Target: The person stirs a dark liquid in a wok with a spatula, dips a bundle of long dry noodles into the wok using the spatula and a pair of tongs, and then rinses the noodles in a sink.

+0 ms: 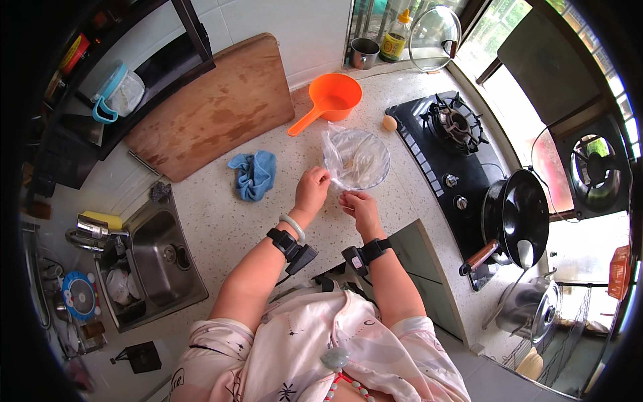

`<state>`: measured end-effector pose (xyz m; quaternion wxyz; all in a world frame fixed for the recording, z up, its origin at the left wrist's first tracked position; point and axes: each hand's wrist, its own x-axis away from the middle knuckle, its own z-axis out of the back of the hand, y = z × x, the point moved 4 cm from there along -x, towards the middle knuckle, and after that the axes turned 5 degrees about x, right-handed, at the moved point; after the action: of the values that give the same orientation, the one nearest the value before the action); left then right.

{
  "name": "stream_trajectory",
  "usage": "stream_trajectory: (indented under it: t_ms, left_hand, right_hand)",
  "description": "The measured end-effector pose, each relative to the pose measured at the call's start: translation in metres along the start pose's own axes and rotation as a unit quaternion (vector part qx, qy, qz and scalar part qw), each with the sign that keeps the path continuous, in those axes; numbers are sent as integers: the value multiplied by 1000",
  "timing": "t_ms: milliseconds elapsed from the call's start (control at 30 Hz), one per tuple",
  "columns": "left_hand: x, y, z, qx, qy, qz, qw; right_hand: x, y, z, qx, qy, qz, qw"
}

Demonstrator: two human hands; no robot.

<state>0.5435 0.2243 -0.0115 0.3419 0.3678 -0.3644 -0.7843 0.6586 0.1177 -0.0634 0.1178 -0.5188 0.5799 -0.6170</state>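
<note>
A round bowl [387, 171] stands on the speckled counter in front of me, with a clear, crumpled plastic bag [357, 163] in and over it. My left hand [312, 190] is at the bowl's near left rim, its fingertips pinching a twisted edge of the plastic. Close by, my right hand [362, 208] has thumb and fingers together at the other end of that twisted edge. What lies under the plastic is hard to make out. Beyond the bowl sits an orange plastic dipper [335, 98], and a brown egg [390, 123] rests beside the hob.
A blue cloth [253, 176] lies left of my hands, before a leaning wooden cutting board [216, 105]. At far left is a steel sink [163, 261]. The black gas hob [427, 145] on the right carries a wok [525, 218]; a lidded steel pot [527, 306] stands nearer.
</note>
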Motion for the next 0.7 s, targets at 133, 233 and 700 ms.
stream_trajectory:
  t_ms: [133, 233, 700]
  left_hand:
    - [-2, -5, 2, 66, -3, 72, 995]
    - [1, 1, -3, 43, -42, 38, 998]
    - [-13, -59, 40, 58, 35, 129, 989]
  right_hand:
    - [7, -17, -12, 101, 36, 41, 993]
    - [17, -38, -20, 272, 161, 244, 917]
    - [30, -52, 47, 452, 266, 272, 807]
